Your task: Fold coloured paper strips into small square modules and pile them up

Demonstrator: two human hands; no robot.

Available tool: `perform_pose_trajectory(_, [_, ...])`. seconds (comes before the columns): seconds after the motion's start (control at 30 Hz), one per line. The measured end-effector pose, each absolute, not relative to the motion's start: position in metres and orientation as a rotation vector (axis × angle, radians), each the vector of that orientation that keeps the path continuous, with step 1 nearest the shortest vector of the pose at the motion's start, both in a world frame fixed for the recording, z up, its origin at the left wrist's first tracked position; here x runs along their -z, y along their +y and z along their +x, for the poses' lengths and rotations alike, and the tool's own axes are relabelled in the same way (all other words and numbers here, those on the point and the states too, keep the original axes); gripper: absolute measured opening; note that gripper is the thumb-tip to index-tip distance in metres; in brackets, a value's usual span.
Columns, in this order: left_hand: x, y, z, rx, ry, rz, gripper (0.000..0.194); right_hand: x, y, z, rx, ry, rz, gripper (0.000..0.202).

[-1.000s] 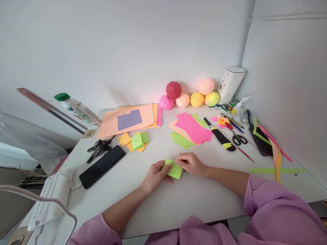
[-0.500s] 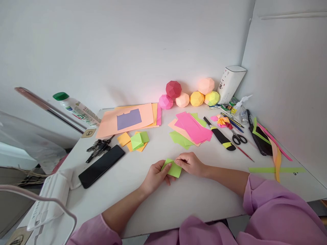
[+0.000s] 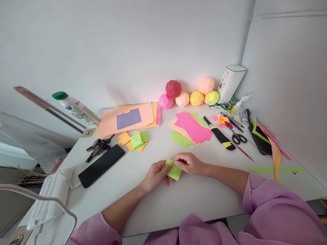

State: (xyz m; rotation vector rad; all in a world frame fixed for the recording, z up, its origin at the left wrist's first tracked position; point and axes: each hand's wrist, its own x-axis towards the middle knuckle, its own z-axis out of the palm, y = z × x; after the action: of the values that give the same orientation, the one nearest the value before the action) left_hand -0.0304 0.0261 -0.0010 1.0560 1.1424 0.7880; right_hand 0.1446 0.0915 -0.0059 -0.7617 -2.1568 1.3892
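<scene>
The thumb of the left hand (image 3: 154, 174) is pressed upon a small green paper (image 3: 175, 173), and the other fingers support it from below, so the paper is gripped between them. The right hand (image 3: 190, 164) pinches the same paper at its far right edge, with thumb and forefinger brought together. The paper is between the two hands, over the white table (image 3: 153, 214). It is turned askew, with one corner pointing away from the person, and its shape seems nearly square, so I cannot name a long axis. Farther out, pink sheets (image 3: 192, 127) lie beyond the hands. To the left, a pile of green squares (image 3: 137, 140) rests partly over orange squares (image 3: 123, 139), near a black phone (image 3: 101, 166).
</scene>
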Motion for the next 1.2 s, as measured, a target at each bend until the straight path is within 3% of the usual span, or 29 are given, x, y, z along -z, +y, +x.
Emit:
perform_pose_trajectory(0.53, [0.0051, 0.0319, -0.0335, -0.789, 1.148, 0.973, 0.029, 0.0111, 0.0908, 0.1452, -1.661, -1.716, -0.903, 0.018])
perform_pose_trajectory(1.2, [0.0085, 0.0258, -0.0306, -0.956, 1.184, 0.967, 0.027, 0.0137, 0.0905, 0.1438, -1.630, -1.616, -0.882, 0.018])
